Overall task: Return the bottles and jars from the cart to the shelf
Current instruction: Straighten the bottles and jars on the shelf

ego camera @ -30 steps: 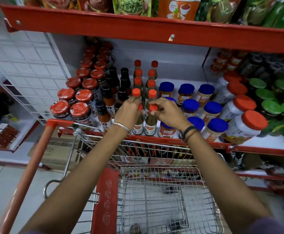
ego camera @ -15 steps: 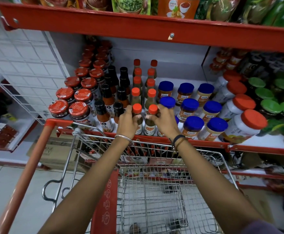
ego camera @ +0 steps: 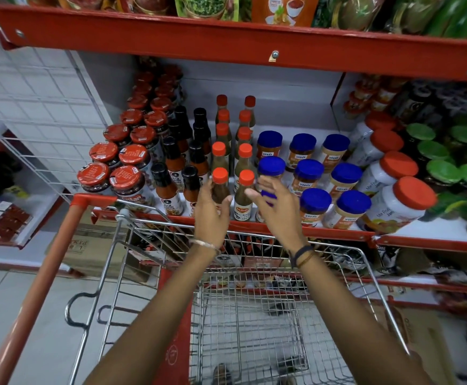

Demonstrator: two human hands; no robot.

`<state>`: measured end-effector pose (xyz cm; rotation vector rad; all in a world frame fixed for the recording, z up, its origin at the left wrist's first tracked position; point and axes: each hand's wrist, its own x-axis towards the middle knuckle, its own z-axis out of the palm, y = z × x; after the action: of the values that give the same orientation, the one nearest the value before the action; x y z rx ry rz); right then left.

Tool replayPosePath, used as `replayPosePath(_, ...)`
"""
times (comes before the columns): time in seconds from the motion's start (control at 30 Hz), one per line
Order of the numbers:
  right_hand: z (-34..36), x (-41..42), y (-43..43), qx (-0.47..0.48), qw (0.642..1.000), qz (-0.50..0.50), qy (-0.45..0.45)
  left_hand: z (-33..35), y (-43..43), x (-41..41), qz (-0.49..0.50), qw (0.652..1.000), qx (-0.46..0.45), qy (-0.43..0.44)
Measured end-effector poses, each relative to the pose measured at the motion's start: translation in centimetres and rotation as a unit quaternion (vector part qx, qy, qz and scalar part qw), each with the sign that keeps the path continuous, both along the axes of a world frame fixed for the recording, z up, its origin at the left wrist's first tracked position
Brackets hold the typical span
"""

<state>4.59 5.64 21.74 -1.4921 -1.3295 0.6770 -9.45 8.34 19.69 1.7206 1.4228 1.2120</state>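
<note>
Two orange-capped green sauce bottles stand at the front of the white shelf [ego camera: 435,232]: the left one [ego camera: 220,184] and the right one [ego camera: 244,197]. My left hand [ego camera: 211,215] is in front of the left bottle with fingers spread, holding nothing. My right hand [ego camera: 278,209] hovers just right of the right bottle, fingers apart, partly covering a blue-lidded jar [ego camera: 271,169]. The wire cart [ego camera: 254,323] is below my arms, and its basket shows bare mesh.
Red-lidded jars [ego camera: 128,182] and black-capped red sauce bottles [ego camera: 168,190] fill the shelf's left. Blue-lidded jars [ego camera: 314,205] and large white jam jars with orange lids [ego camera: 404,204] stand on the right. A red upper shelf edge [ego camera: 254,48] hangs overhead. The cart's red handle [ego camera: 46,273] slants left.
Both hands have let go of the two orange-capped bottles and pulled back slightly from the shelf, fingers now spread. The bottles stay standing at the shelf front.
</note>
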Motion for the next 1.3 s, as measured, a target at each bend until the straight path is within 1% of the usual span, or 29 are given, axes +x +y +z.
replayPosePath(0.07, -1.2, 1.1, -2.9, 0.039, 0.997, -0.051, 0.053, -0.5, -2.9, 1.5, 0.023, 0.999, 0.04, -0.019)
replayPosePath(0.1, -2.2, 1.8, -4.3, 0.057, 0.992, -0.089, 0.069, -0.7, -4.4, 2.6, 0.013, 0.999, 0.048, -0.021)
replayPosePath(0.17, -4.2, 3.4, -6.2, 0.071, 0.981, -0.153, 0.09, -1.3, -6.7, 5.1, -0.061, 0.997, 0.037, -0.016)
replayPosePath(0.23, -6.0, 5.2, -6.8, 0.047, 0.977, -0.182, 0.105, -2.2, -7.7, 7.8, -0.155, 0.988, -0.005, -0.015)
replayPosePath(0.27, -6.6, 6.1, -6.8, 0.025, 0.976, -0.183, 0.112, -2.6, -7.6, 9.1, -0.185, 0.982, -0.031, -0.023)
replayPosePath(0.33, -7.1, 7.4, -6.4, -0.02, 0.978, -0.167, 0.125, -3.4, -7.0, 11.5, -0.202, 0.974, -0.094, -0.041)
replayPosePath(0.47, -7.2, 8.9, -5.4, -0.08, 0.975, -0.124, 0.167, -4.2, -4.7, 14.4, -0.167, 0.966, -0.189, -0.053)
replayPosePath(0.6, -7.5, 10.0, -4.6, -0.102, 0.973, -0.089, 0.188, -4.8, -3.9, 15.3, -0.202, 0.953, -0.211, -0.081)
replayPosePath(0.73, -7.4, 10.7, -5.0, -0.1, 0.971, -0.101, 0.191, -5.7, -3.7, 15.6, -0.197, 0.947, -0.233, -0.098)
replayPosePath(0.93, -7.8, 11.1, -5.9, -0.096, 0.975, -0.092, 0.18, -6.3, -3.0, 16.0, -0.18, 0.955, -0.22, -0.081)
replayPosePath(1.07, -7.4, 11.6, -6.1, -0.082, 0.976, -0.086, 0.183, -6.0, -3.4, 16.3, -0.171, 0.957, -0.217, -0.087)
replayPosePath(1.1, -7.5, 11.7, -6.3, -0.075, 0.976, -0.092, 0.185, -5.8, -3.7, 16.5, -0.153, 0.964, -0.202, -0.086)
replayPosePath(1.13, -7.5, 11.8, -6.7, -0.06, 0.975, -0.106, 0.187, -5.7, -4.3, 16.6, -0.113, 0.974, -0.178, -0.077)
replayPosePath(1.2, -8.0, 12.5, -7.7, 0.0, 0.972, -0.157, 0.177, -5.7, -6.2, 17.3, -0.017, 0.993, -0.104, -0.05)
replayPosePath(1.23, -8.3, 13.0, -8.2, 0.031, 0.967, -0.189, 0.17, -5.5, -7.3, 17.7, 0.0, 0.996, -0.073, -0.045)
replayPosePath(1.27, -8.6, 13.7, -8.6, 0.055, 0.96, -0.216, 0.171, -5.3, -8.3, 18.3, -0.015, 0.997, -0.058, -0.047)
replayPosePath(1.3, -8.9, 14.5, -8.8, 0.064, 0.955, -0.23, 0.178, -5.3, -9.0, 19.1, -0.052, 0.996, -0.061, -0.05)
